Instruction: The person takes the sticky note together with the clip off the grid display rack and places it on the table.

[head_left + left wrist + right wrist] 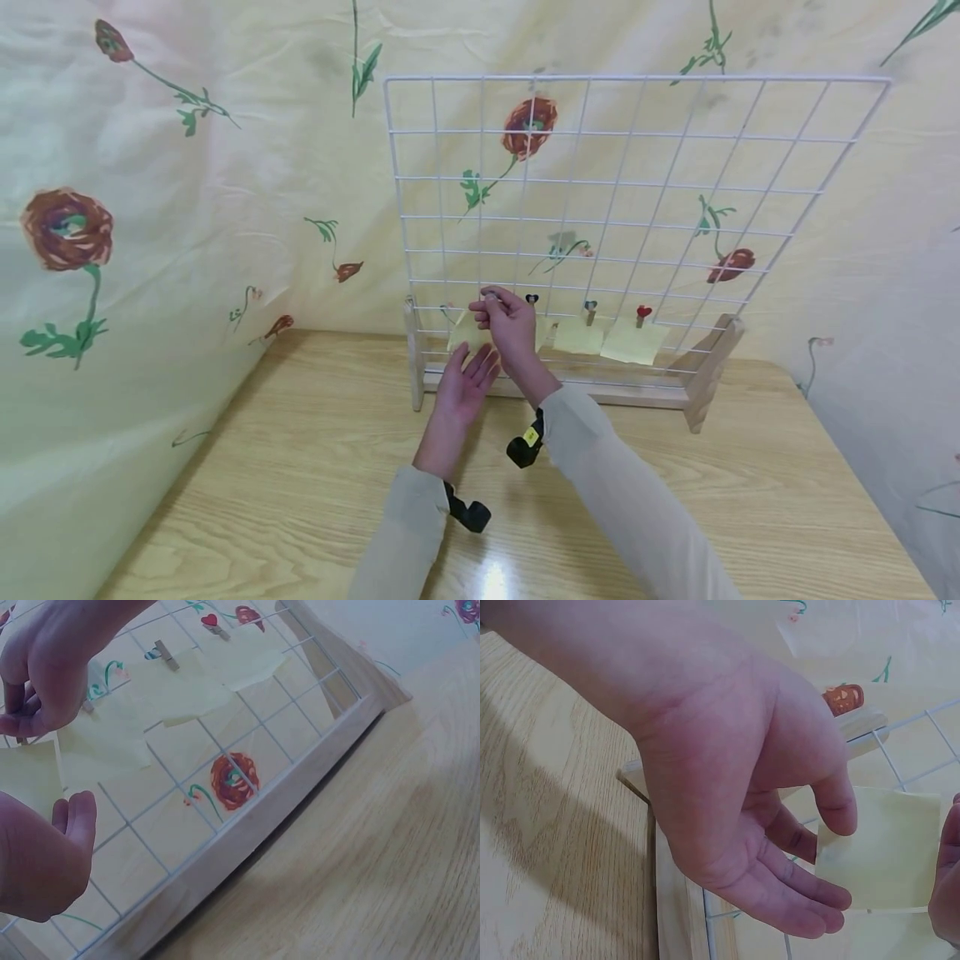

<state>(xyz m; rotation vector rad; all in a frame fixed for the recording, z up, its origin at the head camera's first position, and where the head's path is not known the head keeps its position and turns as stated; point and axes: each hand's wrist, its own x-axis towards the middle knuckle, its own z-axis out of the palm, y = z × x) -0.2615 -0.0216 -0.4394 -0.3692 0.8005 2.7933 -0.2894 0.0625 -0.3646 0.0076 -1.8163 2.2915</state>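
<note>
A person in pale sleeves (630, 492) worked before a floral cloth (285, 142) that formed the backdrop and side walls around a wood-grain bench (285, 492). On the bench stood a white wire grid (611, 182), leaning back in a wooden stand (711, 375) toward the far side. The right hand (512, 329) reached across to the lower left of the grid, its thumb and fingers closed in a narrow pinch at a small grey clip (491, 295) (mostly hidden by the fingertips). Just below, the left hand (463, 390) gripped the lower corner of a yellow note (885, 847), thumb over the front and index fingertip out of sight behind the paper, the other fingers extended. That note was at the left end of a row; whether it touched the wires could not be told. To its right hung three more yellow notes (635, 342), low on the grid and close together, held by small clips with heart-shaped tops: a dark heart clip (532, 298), a blue-grey heart clip (590, 307) and a red heart clip (643, 311).
</note>
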